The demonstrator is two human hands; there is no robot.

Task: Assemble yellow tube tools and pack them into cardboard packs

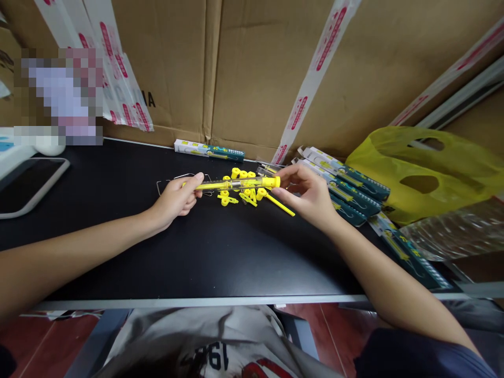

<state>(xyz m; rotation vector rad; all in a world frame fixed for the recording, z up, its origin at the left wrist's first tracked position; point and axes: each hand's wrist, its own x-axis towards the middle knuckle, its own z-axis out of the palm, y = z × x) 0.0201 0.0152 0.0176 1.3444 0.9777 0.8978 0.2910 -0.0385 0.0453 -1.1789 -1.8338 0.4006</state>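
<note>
Rod [212, 186] held in L fingers [193, 181], ylw end cap [277, 182] btwn R fingers [289, 197].

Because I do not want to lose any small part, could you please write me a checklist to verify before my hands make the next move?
1. Left hand closed on the rod end of the slim clear plastic tube with yellow fittings: ok.
2. Right hand at the tube's round yellow plastic end cap: ok.
3. Cap fully seated: cannot tell; too small in this view.
4. Small loose yellow plastic pieces sorted apart: not ok; they lie heaped together behind and below the tube.
5. Phone in a pale case away from both hands: ok, at the far left of the black tabletop.
</note>
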